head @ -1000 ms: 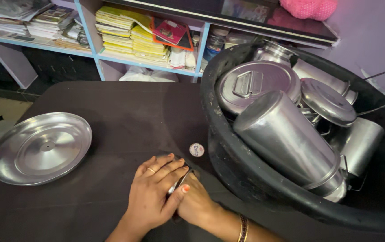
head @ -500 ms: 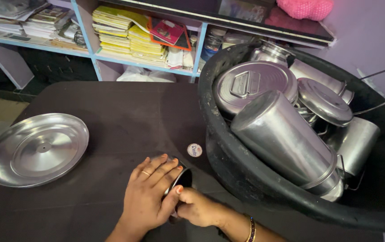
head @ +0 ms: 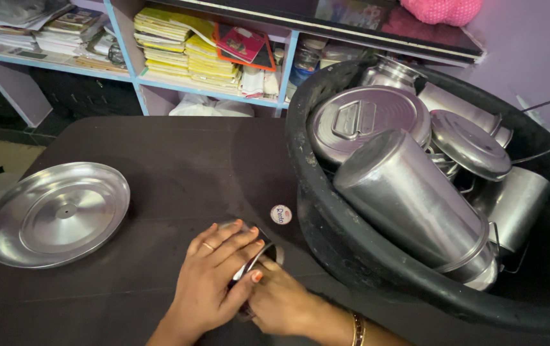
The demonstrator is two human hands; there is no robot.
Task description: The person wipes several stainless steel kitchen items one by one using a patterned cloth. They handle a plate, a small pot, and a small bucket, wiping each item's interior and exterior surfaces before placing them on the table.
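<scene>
Both my hands close around a small steel cup (head: 263, 252) on the dark table (head: 179, 160), near its front edge. My left hand (head: 214, 279) lies over the cup from the left, fingers wrapped across its top. My right hand (head: 281, 301) grips it from the right and below; most of the cup is hidden. A bangle sits on my right wrist. A round steel plate (head: 54, 213) rests upside up at the table's left edge, well apart from my hands.
A big black tub (head: 326, 243) at the right holds several steel vessels, with a tall steel canister (head: 409, 198) lying on top. A small round sticker (head: 281, 214) is on the table. Blue shelves (head: 121, 38) with stacked books stand behind.
My hands have shifted slightly around the cup, the right hand sliding further under it; the cup stays in place. The plate and tub have not moved.
</scene>
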